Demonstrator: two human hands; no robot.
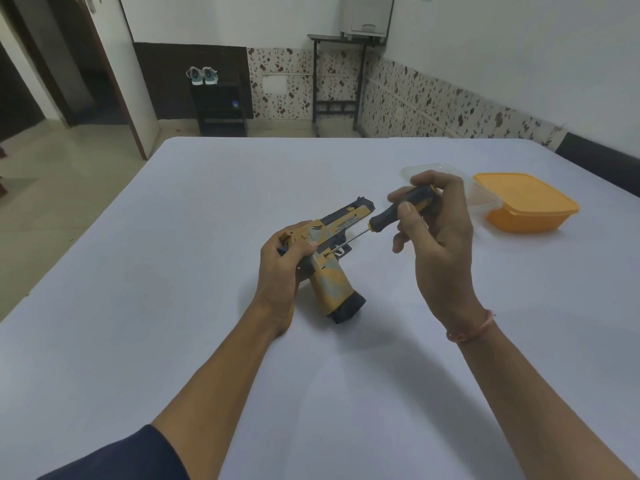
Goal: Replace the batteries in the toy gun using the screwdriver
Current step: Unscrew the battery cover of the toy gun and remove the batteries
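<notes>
Gun (330, 278): at mid-table (173, 271), one flat side turned up. Long axis runs from near-left to far-right. Muzzle points away from the person and to their right; grip angles back toward them, black butt low by the table top. Cannot tell whether the butt touches.

Count, largest first: one white table; one orange box (526, 206), far right; one clear container (483, 197) touching the box on its left side; one gun; two hands; one screwdriver (384, 218).

Left hand (284, 268): fingers curled round the rear of the gun, thumb on top, forearm along the table.

Right hand (436, 244): raised just right of the gun, thumb and fingers pinching the black-and-yellow screwdriver handle. Shaft slants down-left, across the slide. Tip sits on the gun's side just above the trigger, between the two hands.
</notes>
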